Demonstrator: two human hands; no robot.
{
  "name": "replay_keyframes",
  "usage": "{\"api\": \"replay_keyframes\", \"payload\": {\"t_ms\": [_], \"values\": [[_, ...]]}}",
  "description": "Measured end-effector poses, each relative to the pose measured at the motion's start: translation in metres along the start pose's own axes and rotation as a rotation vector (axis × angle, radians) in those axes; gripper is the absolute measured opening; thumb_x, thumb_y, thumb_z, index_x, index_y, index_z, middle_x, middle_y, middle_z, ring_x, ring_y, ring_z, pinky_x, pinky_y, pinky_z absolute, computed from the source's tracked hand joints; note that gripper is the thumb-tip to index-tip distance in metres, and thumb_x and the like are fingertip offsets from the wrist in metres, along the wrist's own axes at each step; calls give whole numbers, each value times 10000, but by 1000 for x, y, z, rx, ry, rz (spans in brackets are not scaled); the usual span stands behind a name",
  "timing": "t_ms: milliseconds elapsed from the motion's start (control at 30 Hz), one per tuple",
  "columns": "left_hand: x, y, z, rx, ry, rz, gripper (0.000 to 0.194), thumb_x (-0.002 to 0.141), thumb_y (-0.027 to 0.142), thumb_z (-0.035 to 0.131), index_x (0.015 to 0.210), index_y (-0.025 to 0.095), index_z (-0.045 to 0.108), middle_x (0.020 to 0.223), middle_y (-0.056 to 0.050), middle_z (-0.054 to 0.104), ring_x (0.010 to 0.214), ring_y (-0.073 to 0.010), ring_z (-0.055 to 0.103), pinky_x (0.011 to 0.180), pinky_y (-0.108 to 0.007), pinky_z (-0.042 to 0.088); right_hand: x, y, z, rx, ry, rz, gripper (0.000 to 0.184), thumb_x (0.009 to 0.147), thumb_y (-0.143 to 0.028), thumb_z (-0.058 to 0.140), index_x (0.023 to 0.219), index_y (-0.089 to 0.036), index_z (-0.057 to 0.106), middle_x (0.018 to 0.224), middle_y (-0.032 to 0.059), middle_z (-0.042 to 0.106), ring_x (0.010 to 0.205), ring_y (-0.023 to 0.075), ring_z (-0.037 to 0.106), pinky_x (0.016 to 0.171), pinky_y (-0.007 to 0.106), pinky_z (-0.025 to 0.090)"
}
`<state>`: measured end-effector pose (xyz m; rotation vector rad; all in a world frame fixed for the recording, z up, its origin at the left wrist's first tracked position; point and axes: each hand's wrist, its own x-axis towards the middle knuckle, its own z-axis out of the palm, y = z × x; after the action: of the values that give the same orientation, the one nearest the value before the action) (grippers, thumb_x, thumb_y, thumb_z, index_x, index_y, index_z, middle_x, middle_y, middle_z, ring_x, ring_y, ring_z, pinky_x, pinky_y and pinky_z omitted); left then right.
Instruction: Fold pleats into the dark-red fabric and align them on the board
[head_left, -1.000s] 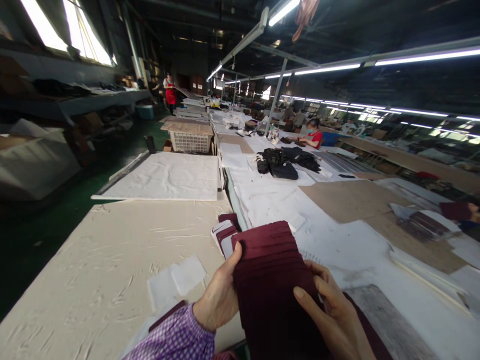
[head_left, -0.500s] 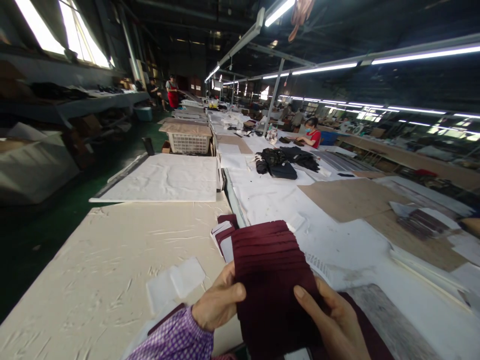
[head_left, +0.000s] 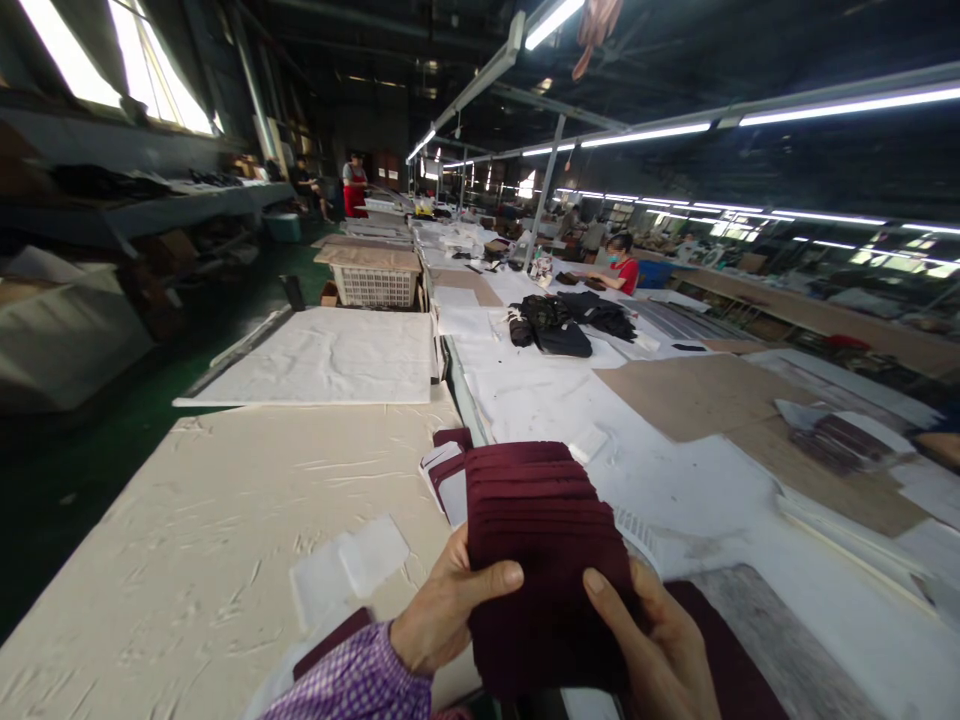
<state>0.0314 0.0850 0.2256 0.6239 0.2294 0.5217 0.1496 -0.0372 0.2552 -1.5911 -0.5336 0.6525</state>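
Observation:
A fanned stack of maroon fabric pieces is held up in front of me, its upper edges stepped one behind another. My left hand grips the left side, thumb lying across the front. On the right side my right hand pinches the stack, thumb in front and fingers behind. Just beyond, maroon and white pieces lie at the table edge. Another maroon piece rests by my left sleeve, and more maroon cloth lies under my right hand's side.
White sheets lie on the cream-covered table. A white-covered board and a plastic crate stand farther off. Dark garments are heaped on the white table. A person in red works at the right; another person stands far back.
My left thumb has slid inward over the front of the stack. The stack's lower edge has come up a little, and its layered edges show more distinctly.

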Motion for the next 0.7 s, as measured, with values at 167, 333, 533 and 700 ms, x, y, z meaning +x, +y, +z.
{"api": "replay_keyframes", "payload": {"t_ms": [167, 333, 533, 700], "values": [[0, 0, 3, 25, 20, 2, 351, 671, 194, 799, 1009, 207, 707, 995, -55, 755, 985, -247, 684, 897, -352, 529, 0, 4, 0, 84, -73, 80, 328, 769, -427, 712, 1038, -240, 699, 1044, 54, 733, 911, 252, 666, 788, 317, 567], [0, 2, 2, 45, 118, -14, 236, 757, 224, 733, 990, 188, 716, 980, -60, 758, 933, -212, 696, 853, -306, 539, -2, 10, 7, 125, -45, 87, 328, 756, -430, 727, 1009, -223, 702, 961, 46, 745, 894, 242, 680, 808, 306, 563], [-3, 15, -6, 150, 57, -97, 205, 757, 222, 733, 958, 180, 727, 909, -57, 766, 801, -190, 711, 772, -278, 550, -3, 8, 4, 35, 3, -124, 389, 754, -411, 730, 1078, -231, 614, 1066, 65, 699, 941, 223, 664, 843, 314, 537], [-8, 21, -9, 209, -21, -138, 249, 771, 211, 720, 1020, 209, 729, 912, -43, 767, 765, -172, 707, 779, -282, 550, 2, 3, -12, -243, -97, -313, 305, 828, -383, 663, 1106, -281, 592, 1079, 41, 666, 946, 194, 651, 805, 276, 517]]}}
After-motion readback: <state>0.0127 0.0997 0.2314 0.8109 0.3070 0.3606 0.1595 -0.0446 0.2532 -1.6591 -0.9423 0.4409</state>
